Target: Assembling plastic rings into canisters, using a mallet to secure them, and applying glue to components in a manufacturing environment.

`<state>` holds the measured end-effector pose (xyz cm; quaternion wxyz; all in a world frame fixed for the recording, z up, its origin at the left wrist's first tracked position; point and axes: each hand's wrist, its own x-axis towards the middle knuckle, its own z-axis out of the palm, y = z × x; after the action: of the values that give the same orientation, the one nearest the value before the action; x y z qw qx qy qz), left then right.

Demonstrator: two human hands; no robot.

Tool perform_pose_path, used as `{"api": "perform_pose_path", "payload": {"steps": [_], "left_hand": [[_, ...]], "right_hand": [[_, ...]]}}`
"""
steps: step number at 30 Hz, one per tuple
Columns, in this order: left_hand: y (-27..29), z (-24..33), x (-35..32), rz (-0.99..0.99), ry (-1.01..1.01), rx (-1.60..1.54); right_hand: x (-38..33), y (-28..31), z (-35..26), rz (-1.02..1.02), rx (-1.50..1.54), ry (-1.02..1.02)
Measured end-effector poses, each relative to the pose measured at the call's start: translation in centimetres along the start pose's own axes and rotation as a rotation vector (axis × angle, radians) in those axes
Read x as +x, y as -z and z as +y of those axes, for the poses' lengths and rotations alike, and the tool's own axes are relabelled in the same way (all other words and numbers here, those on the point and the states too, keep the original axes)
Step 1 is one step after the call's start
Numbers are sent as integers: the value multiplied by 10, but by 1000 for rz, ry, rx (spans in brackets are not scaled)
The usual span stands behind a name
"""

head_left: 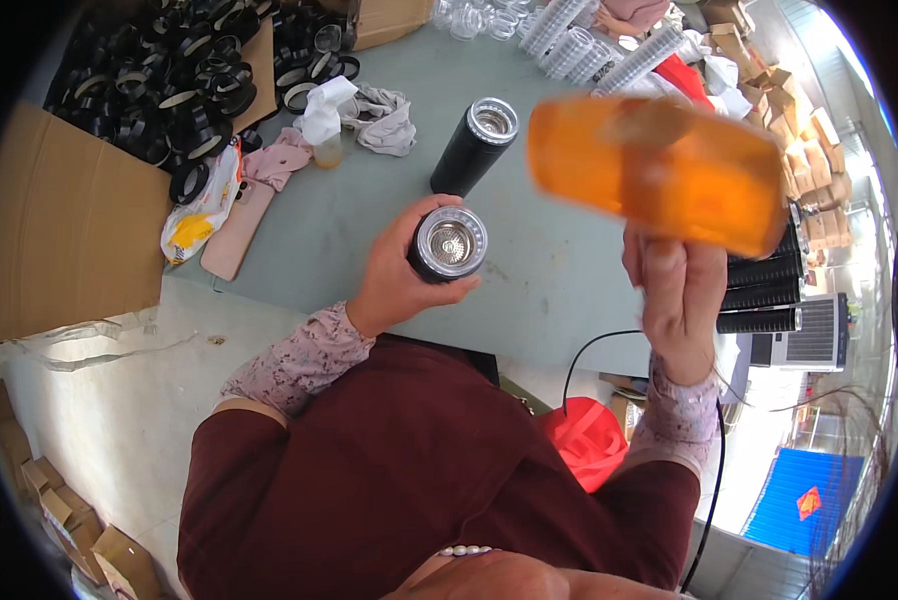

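My left hand (399,262) is wrapped round a black tumbler (432,262) standing near the table's front edge. A clear ring (477,240) sits on its mouth, and a metal strainer-like surface (451,243) shows inside. Just behind it stands a second black tumbler (467,155), upright, with a similar clear rim. My right hand (681,290) is raised to the right, closed round the handle of a mallet. The mallet's translucent orange head (659,165) is slightly blurred and held above the table, apart from both tumblers. The handle is mostly hidden by my fingers and the head.
A cardboard box (69,200) full of black rings (169,80) stands at the left. Beside it lie a pink phone (239,230), cloths (381,118) and a small tissue-topped cup (327,152). Stacked clear rings (574,55) fill the far side, near another person's arm (629,18). Black tumblers (764,285) lie at right.
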<state>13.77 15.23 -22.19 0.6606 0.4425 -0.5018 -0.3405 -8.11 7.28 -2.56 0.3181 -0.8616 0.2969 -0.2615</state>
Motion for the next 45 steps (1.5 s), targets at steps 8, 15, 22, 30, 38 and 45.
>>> {"api": "perform_pose_path", "payload": {"steps": [8, 15, 22, 30, 38, 45], "left_hand": [[1, -14, -2, 28, -39, 81], [2, -17, 5, 15, -180, 85], [6, -15, 8, -36, -206, 224], [3, -25, 0, -44, -99, -95], [8, -36, -1, -91, -78, -170], [-1, -5, 24, -76, -247, -120]], "right_hand": [[34, 0, 3, -102, -206, 31], [-5, -4, 38, -177, -434, -20], [-9, -57, 31, -302, -289, 193], [-45, -76, 208, 426, -656, -221], [-71, -132, 215, 396, -540, 64], [-49, -251, 187, 116, -119, 121]]}}
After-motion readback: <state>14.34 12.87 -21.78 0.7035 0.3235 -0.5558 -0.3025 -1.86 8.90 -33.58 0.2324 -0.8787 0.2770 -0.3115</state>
